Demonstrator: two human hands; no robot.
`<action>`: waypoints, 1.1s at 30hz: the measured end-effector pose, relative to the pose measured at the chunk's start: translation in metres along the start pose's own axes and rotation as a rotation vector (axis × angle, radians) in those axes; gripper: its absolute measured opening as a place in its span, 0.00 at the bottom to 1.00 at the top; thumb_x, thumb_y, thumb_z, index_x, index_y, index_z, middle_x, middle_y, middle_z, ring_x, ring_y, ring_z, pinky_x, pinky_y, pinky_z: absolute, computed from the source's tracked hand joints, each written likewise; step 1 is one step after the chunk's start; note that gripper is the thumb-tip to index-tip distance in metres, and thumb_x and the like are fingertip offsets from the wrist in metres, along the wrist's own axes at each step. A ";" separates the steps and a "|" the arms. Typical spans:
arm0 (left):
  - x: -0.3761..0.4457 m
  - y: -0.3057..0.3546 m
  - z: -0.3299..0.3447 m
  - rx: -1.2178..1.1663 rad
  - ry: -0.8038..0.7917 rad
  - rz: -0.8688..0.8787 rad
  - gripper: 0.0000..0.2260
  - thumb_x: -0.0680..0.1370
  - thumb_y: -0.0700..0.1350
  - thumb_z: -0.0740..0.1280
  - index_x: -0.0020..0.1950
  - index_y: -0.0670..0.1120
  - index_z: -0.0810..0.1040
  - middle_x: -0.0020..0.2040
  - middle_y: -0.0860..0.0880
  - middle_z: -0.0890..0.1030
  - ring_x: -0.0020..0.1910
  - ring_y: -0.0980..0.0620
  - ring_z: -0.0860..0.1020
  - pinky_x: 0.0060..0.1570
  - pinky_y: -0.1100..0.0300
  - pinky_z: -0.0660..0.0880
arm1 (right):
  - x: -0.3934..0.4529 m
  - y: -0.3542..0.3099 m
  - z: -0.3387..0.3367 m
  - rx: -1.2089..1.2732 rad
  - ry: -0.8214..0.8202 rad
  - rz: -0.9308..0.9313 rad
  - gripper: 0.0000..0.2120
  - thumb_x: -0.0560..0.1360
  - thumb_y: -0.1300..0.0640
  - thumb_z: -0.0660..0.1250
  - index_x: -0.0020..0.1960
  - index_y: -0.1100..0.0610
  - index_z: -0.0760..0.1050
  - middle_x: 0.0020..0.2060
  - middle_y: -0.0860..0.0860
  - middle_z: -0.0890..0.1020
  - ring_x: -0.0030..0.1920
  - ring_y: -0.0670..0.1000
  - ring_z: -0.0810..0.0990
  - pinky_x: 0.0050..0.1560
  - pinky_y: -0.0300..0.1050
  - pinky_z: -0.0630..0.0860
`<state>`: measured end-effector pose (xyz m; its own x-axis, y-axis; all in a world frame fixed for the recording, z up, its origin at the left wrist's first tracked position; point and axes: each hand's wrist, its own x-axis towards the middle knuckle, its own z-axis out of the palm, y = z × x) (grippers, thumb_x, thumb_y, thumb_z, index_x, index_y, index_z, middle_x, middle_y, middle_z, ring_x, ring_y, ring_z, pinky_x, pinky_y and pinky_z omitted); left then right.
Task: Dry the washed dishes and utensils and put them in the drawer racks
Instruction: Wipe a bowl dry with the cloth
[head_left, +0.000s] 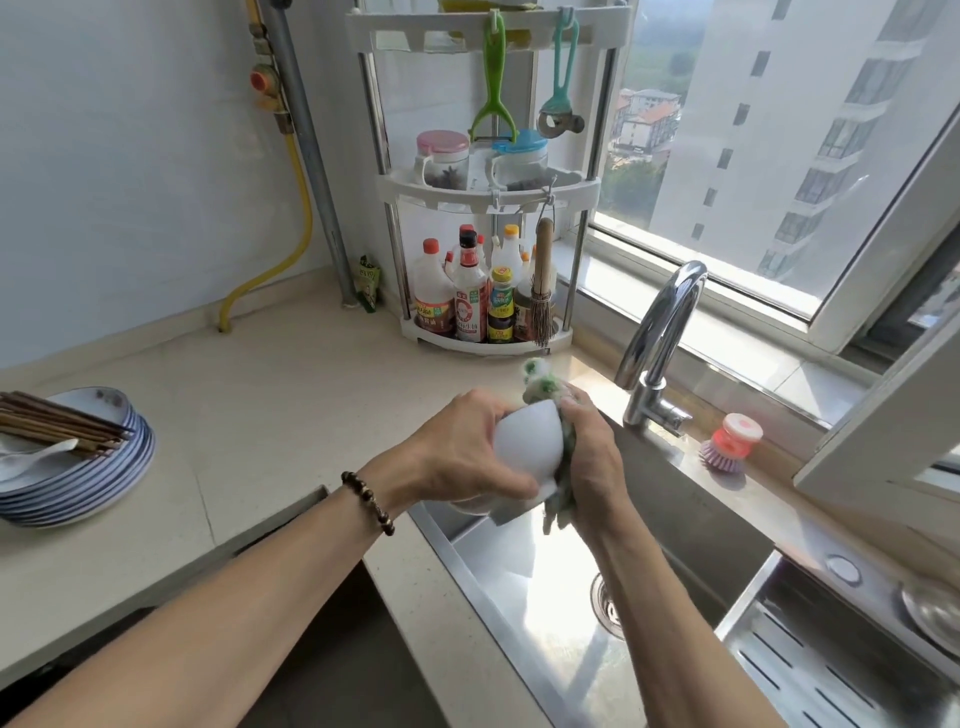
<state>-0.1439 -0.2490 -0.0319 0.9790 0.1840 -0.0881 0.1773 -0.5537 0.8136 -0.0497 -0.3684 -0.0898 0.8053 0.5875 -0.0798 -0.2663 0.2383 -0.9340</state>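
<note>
My left hand (462, 452) grips a white bowl (524, 447) tipped on its side above the sink's left edge. Against the bowl's mouth, my right hand (592, 452) holds a green and white cloth (543, 387), whose ends stick out above and below the fingers. On the counter at the left stands a stack of blue-rimmed plates (104, 467). Dark wooden chopsticks (57, 423) and a white spoon (36, 454) lie on top of the stack.
A steel sink (545, 613) lies below my hands, with a perforated drain tray (841, 670) at the right. The tap (660, 343) rises behind it. A corner rack of sauce bottles (483, 296) stands at the back. A pink dish brush (730, 441) sits on the sill.
</note>
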 end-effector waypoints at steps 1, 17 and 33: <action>-0.003 0.002 -0.001 -0.058 -0.030 0.023 0.17 0.67 0.37 0.80 0.53 0.41 0.81 0.49 0.47 0.82 0.44 0.48 0.84 0.39 0.57 0.83 | 0.001 -0.001 -0.004 0.094 -0.001 0.100 0.13 0.83 0.52 0.58 0.57 0.58 0.78 0.47 0.60 0.83 0.43 0.62 0.82 0.30 0.47 0.79; 0.010 -0.004 0.006 -0.008 0.138 -0.147 0.06 0.64 0.41 0.75 0.39 0.46 0.81 0.38 0.46 0.84 0.39 0.45 0.83 0.39 0.52 0.82 | -0.011 0.005 0.003 -0.632 -0.152 -0.374 0.13 0.81 0.46 0.58 0.62 0.40 0.76 0.57 0.48 0.78 0.57 0.44 0.77 0.58 0.41 0.74; 0.002 0.000 -0.002 -0.204 0.169 -0.082 0.15 0.65 0.38 0.82 0.49 0.42 0.85 0.46 0.46 0.86 0.43 0.47 0.85 0.43 0.52 0.84 | 0.010 -0.009 0.003 -0.082 0.102 0.025 0.12 0.83 0.55 0.57 0.49 0.52 0.80 0.42 0.58 0.83 0.39 0.56 0.83 0.32 0.45 0.78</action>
<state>-0.1423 -0.2466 -0.0310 0.9285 0.3636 -0.0749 0.2142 -0.3598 0.9081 -0.0406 -0.3622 -0.0810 0.8496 0.5100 -0.1345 -0.2463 0.1582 -0.9562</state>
